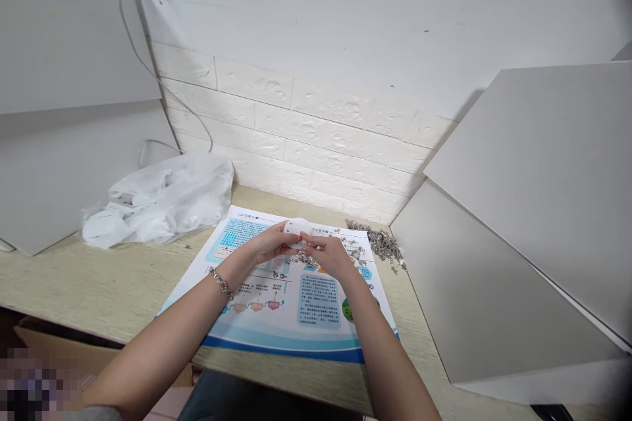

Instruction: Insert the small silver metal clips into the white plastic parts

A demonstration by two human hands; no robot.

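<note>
The left hand (269, 243) and the right hand (330, 255) hold a round white card (295, 227) in their fingers, over a printed poster (323, 337). Little silver metal bits (386, 247) lie in a pile on the right. On the left, a see-through plastic bag (172, 200) sits on the worktop (74, 279).

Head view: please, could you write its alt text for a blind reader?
A left hand holds a flat white piece, the right hand at its edge, above a printed sheet. Small silvery parts lie on and beside the sheet; a translucent bag lies at left.
</note>
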